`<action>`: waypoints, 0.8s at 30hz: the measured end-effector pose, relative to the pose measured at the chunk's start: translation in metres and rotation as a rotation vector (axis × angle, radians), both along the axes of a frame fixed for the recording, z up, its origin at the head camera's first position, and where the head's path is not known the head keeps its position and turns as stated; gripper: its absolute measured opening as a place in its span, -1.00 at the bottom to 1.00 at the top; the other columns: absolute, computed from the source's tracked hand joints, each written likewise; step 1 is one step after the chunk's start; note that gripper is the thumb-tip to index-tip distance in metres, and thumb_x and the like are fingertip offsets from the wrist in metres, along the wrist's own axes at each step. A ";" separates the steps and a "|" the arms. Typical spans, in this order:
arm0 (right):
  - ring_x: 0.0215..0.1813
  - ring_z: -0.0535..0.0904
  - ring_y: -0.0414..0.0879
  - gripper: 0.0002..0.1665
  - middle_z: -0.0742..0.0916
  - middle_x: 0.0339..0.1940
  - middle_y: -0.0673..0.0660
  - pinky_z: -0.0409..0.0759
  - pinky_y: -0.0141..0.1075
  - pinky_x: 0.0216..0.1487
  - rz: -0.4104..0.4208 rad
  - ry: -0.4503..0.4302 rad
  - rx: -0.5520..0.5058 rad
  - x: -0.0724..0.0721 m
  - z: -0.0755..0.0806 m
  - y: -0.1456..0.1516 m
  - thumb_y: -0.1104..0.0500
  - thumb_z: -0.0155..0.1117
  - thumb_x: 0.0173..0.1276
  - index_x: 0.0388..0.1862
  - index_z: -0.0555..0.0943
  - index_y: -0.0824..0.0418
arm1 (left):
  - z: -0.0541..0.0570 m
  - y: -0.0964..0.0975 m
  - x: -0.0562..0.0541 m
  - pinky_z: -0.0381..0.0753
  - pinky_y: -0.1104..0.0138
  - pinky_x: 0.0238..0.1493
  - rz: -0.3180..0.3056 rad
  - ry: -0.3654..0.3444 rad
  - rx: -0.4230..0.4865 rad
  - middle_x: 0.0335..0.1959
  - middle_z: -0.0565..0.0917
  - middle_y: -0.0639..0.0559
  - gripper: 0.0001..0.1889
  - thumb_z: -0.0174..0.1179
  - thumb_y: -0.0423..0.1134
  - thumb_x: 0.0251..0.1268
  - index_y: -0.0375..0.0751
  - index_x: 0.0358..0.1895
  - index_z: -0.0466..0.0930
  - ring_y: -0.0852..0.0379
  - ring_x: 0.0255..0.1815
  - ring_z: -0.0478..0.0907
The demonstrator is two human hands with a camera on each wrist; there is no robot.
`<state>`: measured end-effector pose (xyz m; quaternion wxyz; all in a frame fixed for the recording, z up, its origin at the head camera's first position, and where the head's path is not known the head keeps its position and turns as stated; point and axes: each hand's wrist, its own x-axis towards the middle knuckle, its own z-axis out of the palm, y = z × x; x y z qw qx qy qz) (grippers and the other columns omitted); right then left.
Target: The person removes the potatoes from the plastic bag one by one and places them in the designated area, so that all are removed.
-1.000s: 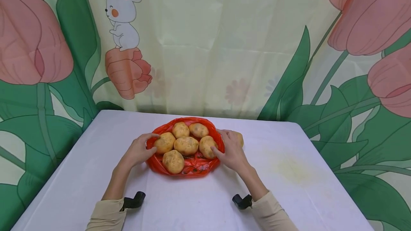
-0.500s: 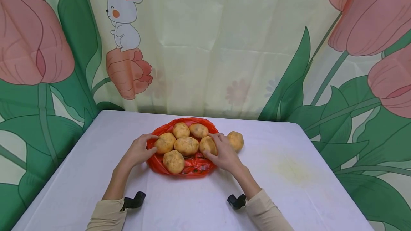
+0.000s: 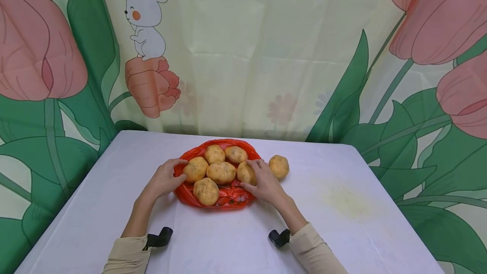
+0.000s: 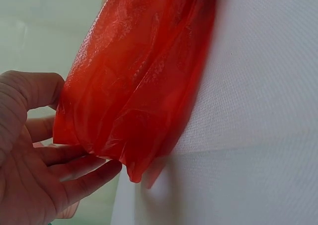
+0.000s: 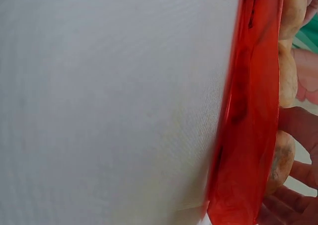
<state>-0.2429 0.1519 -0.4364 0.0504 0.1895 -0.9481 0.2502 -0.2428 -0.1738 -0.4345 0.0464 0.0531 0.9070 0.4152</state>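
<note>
A red plastic bag [image 3: 228, 197] lies open in the middle of the white table [image 3: 114, 189] with several potatoes [image 3: 220, 172] on it. My left hand [image 3: 176, 172] grips the bag's left edge [image 4: 144, 86], thumb on top and fingers [image 4: 64, 158] beneath. On the bag's right side, my right hand [image 3: 254, 177] curls over a potato [image 3: 245, 171], fingers on top and thumb at its near side. That potato [image 5: 280, 160] shows behind the bag's edge [image 5: 248, 111] in the right wrist view. One more potato [image 3: 279, 166] sits on the cloth just right of the bag.
A flowered curtain with a rabbit [image 3: 146, 24] hangs close behind the table's far edge. A yellowish stain [image 3: 348, 202] marks the cloth at the right. Bare cloth lies in front of the bag and on both sides.
My right hand has moved left from the bag's right edge onto the right-hand potato in the bag, uncovering the potato beside the bag. The left hand has stayed put.
</note>
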 end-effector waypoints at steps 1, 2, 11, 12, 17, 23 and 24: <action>0.26 0.50 0.13 -0.13 0.54 0.24 0.21 0.52 0.08 0.34 -0.003 -0.007 0.003 0.000 0.000 0.000 -0.02 0.52 0.27 0.49 0.40 0.19 | 0.000 0.000 0.000 0.55 -0.17 0.24 -0.001 0.002 -0.001 0.42 0.37 -0.43 -0.49 0.18 -0.33 0.36 -0.36 0.36 0.46 -0.40 0.43 0.29; 0.26 0.50 0.13 -0.11 0.54 0.25 0.21 0.52 0.08 0.34 -0.005 -0.013 0.007 -0.001 0.000 0.000 -0.02 0.53 0.27 0.50 0.39 0.18 | 0.000 0.000 0.000 0.55 -0.17 0.25 -0.001 0.004 -0.001 0.41 0.37 -0.43 -0.49 0.18 -0.33 0.36 -0.36 0.36 0.46 -0.40 0.43 0.29; 0.28 0.50 0.14 -0.06 0.54 0.27 0.23 0.50 0.10 0.37 -0.014 -0.057 0.022 -0.002 -0.001 0.000 -0.01 0.54 0.24 0.53 0.36 0.17 | 0.000 0.000 0.000 0.55 -0.18 0.25 -0.001 -0.004 0.004 0.42 0.37 -0.43 -0.48 0.19 -0.33 0.36 -0.35 0.38 0.44 -0.40 0.44 0.29; 0.27 0.50 0.14 -0.06 0.54 0.26 0.22 0.50 0.10 0.37 -0.014 -0.057 0.021 -0.002 -0.001 0.000 -0.01 0.54 0.25 0.53 0.35 0.17 | 0.000 0.000 0.000 0.55 -0.18 0.24 0.000 -0.006 0.003 0.42 0.36 -0.43 -0.48 0.19 -0.32 0.37 -0.35 0.38 0.44 -0.40 0.44 0.28; 0.26 0.50 0.14 -0.07 0.55 0.25 0.22 0.50 0.10 0.36 -0.012 -0.049 0.004 -0.001 -0.002 0.000 0.00 0.54 0.25 0.53 0.36 0.18 | 0.000 0.000 0.000 0.54 -0.18 0.25 0.003 -0.017 0.002 0.43 0.35 -0.43 -0.47 0.19 -0.32 0.37 -0.34 0.39 0.43 -0.40 0.45 0.27; 0.29 0.49 0.14 -0.08 0.55 0.27 0.22 0.49 0.11 0.38 -0.009 -0.024 -0.007 0.001 -0.001 -0.001 -0.01 0.54 0.25 0.52 0.36 0.18 | 0.000 0.000 0.000 0.55 -0.17 0.24 0.002 -0.012 0.003 0.43 0.35 -0.43 -0.47 0.19 -0.33 0.36 -0.35 0.39 0.43 -0.40 0.45 0.27; 0.30 0.49 0.14 -0.08 0.55 0.28 0.22 0.48 0.11 0.38 -0.009 -0.022 -0.011 0.001 -0.001 -0.001 0.00 0.54 0.25 0.52 0.36 0.18 | 0.000 0.000 0.000 0.54 -0.17 0.25 0.000 -0.008 0.003 0.43 0.35 -0.43 -0.47 0.18 -0.33 0.36 -0.35 0.39 0.43 -0.40 0.45 0.27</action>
